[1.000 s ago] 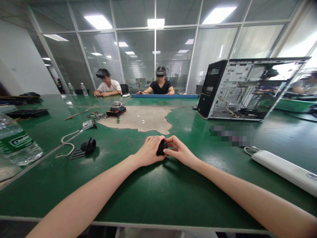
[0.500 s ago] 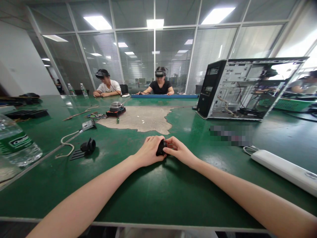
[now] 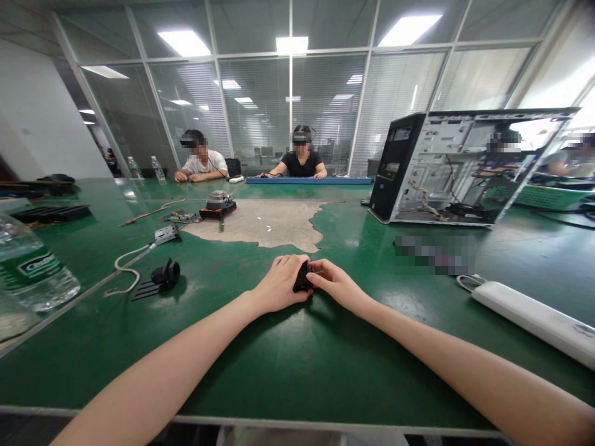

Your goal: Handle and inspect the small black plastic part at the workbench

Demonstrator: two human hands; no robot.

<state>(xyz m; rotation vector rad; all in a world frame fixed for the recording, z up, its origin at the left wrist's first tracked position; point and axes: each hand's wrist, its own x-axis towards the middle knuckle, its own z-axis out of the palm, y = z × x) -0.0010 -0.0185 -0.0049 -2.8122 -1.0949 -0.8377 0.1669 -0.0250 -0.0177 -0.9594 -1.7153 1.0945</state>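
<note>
A small black plastic part [image 3: 302,277], its exact kind unclear, is held between my two hands just above the green tabletop [image 3: 279,359]. My left hand [image 3: 282,282] wraps round it from the left, back of the hand upward. From the right, the thumb and fingers of my right hand [image 3: 332,280] pinch its edge. Much of the part is hidden by the fingers. To the left on the table lies another black plastic piece [image 3: 162,275] with a round end and several thin prongs.
A clear water bottle [image 3: 35,263] stands at the left, near a pale cable [image 3: 123,266]. An opened computer case [image 3: 400,167] stands at the back right; a white power strip [image 3: 530,316] lies at the right. Two people sit across the table behind a long blue bar [image 3: 309,180].
Both hands keep their hold on the black part. My right thumb has shifted very slightly; nothing else on the table has visibly moved.
</note>
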